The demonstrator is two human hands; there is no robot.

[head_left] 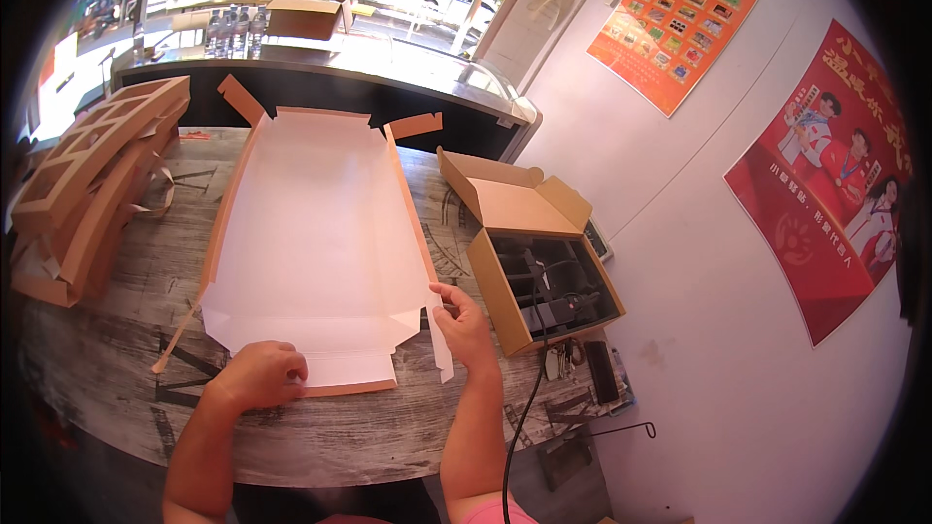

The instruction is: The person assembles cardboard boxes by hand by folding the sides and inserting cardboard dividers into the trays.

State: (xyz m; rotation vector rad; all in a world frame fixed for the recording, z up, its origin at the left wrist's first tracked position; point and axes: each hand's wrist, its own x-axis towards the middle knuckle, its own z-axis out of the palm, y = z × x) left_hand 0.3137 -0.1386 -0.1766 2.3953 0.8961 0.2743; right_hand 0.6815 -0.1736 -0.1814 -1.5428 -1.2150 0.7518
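Two hands at frame centre-bottom on a flat unfolded cardboard box (316,233) lying on the tabletop (116,369). Left hand (260,374) presses knuckles-down on its near flap; right hand (464,325) pinches the right corner flap.

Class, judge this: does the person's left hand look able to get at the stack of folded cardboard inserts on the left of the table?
Probably yes. The left hand rests on the flat box blank's near edge, and only bare table lies between it and the stack of cardboard inserts.
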